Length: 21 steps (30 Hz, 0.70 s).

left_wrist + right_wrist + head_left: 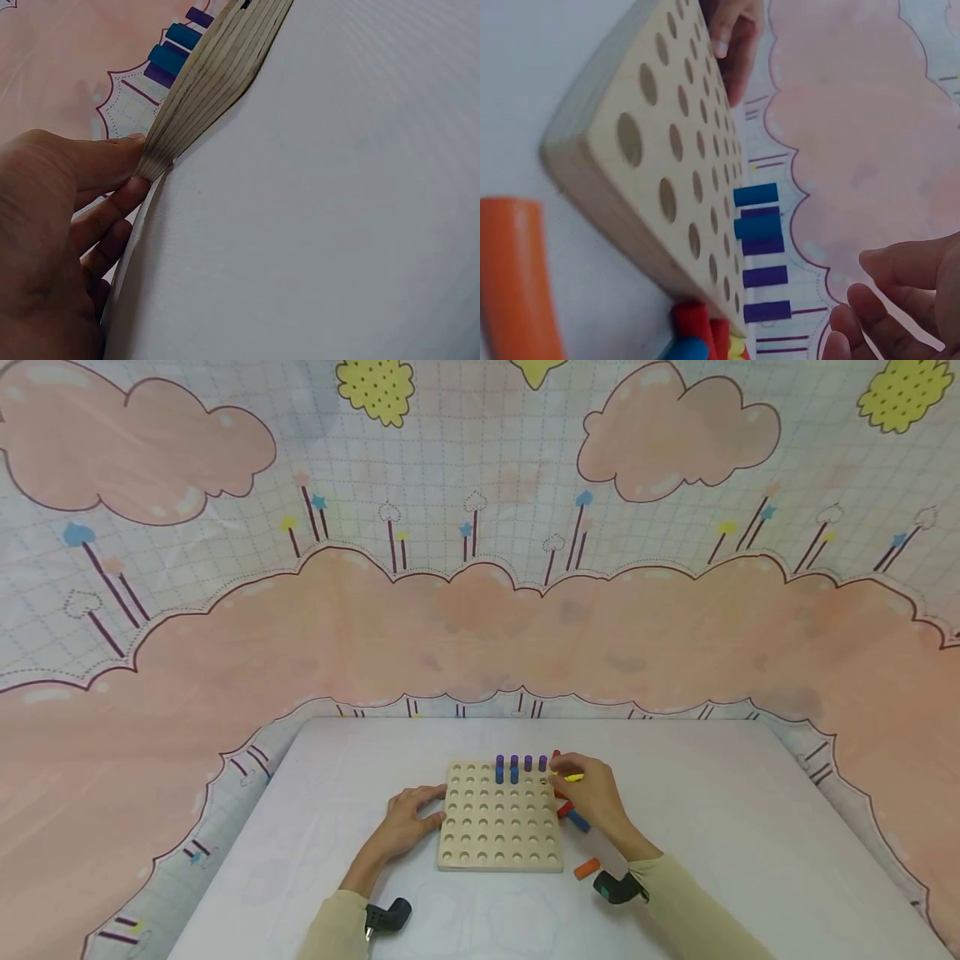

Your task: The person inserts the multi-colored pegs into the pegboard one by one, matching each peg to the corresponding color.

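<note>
Board (507, 830) at lower centre of frame, on worktop (300, 827); 4 purple pegs (528, 763) and 2 blue pegs (514, 775) upright along its top rows. Left hand (407, 818) steadies left edge, digits fairly straight; light pressure seems best. Right hand (592, 789) at board's upper-right corner: grip parted, no peg visible in it. Advice: pinch loose blue peg (578, 821) near 1 end, lower plumb, clear of standing pegs.
</note>
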### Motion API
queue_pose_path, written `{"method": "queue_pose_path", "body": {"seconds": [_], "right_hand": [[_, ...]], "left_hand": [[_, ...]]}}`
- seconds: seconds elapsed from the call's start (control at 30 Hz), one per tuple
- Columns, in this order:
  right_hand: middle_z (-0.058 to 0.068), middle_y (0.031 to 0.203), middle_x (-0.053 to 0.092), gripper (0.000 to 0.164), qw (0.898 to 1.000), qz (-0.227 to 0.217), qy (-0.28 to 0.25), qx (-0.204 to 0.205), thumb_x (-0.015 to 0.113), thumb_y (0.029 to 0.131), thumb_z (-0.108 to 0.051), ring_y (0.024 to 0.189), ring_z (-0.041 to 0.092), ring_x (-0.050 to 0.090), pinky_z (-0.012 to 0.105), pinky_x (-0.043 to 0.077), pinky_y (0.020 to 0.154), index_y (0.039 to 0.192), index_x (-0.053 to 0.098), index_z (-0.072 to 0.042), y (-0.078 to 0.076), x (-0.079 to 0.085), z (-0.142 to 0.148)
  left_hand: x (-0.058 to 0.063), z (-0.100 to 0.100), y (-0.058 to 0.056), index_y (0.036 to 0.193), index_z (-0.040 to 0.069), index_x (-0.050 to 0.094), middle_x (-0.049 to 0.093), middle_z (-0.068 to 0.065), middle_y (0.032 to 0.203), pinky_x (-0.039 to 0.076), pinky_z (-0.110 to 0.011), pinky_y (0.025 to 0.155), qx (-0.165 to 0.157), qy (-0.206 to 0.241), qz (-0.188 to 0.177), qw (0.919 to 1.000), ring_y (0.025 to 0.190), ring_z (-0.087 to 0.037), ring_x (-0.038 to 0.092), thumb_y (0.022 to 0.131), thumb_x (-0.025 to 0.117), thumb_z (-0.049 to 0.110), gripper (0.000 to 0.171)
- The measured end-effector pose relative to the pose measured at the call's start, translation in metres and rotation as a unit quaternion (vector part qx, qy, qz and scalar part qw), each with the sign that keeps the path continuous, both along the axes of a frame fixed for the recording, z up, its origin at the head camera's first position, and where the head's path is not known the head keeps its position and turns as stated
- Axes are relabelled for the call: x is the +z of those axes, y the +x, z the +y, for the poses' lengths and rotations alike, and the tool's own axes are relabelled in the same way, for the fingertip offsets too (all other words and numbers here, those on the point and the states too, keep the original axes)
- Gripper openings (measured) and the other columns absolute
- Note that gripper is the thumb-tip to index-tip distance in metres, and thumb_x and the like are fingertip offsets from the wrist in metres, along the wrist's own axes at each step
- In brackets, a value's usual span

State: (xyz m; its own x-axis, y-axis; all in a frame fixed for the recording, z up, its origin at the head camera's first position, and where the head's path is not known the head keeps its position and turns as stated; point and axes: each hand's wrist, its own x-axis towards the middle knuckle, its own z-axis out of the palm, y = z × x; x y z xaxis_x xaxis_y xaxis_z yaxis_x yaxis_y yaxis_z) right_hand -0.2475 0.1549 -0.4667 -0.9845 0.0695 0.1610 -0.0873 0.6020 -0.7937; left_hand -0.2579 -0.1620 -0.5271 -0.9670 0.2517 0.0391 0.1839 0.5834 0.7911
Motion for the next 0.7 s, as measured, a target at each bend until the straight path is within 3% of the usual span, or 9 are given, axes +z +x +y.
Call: {"method": "queue_pose_path", "body": {"seconds": [0.23,0.43,0.7], "right_hand": [[0.008,0.106,0.072,0.021,1.000,-0.022,0.011,-0.004,0.072,0.089,-0.015,0.094,0.023,0.063,0.024,0.055,0.066,0.109,0.072,-0.008,0.018,-0.007,0.021],[0.004,0.103,0.072,0.020,0.999,-0.042,0.022,-0.008,0.072,0.090,-0.019,0.098,0.022,0.062,0.024,0.051,0.073,0.108,0.072,-0.011,0.028,-0.013,0.035],[0.004,0.101,0.072,0.021,0.997,-0.059,0.038,0.001,0.074,0.087,-0.018,0.093,0.019,0.061,0.023,0.050,0.069,0.106,0.073,-0.010,0.041,-0.022,0.051]], "left_hand": [[-0.003,-0.001,-0.001,0.136,0.015,0.059,0.062,-0.002,0.135,0.012,-0.054,0.118,0.000,-0.008,0.002,1.0000,0.135,-0.029,0.041,0.091,0.068,0.018,0.046],[-0.005,-0.002,-0.002,0.136,0.016,0.059,0.062,-0.002,0.136,0.011,-0.053,0.119,0.000,-0.010,0.001,0.9999,0.136,-0.029,0.041,0.091,0.068,0.019,0.045],[-0.005,-0.002,-0.002,0.135,0.016,0.060,0.062,-0.003,0.136,0.012,-0.054,0.118,-0.002,-0.008,0.005,1.0000,0.136,-0.030,0.041,0.091,0.068,0.020,0.045]]}}
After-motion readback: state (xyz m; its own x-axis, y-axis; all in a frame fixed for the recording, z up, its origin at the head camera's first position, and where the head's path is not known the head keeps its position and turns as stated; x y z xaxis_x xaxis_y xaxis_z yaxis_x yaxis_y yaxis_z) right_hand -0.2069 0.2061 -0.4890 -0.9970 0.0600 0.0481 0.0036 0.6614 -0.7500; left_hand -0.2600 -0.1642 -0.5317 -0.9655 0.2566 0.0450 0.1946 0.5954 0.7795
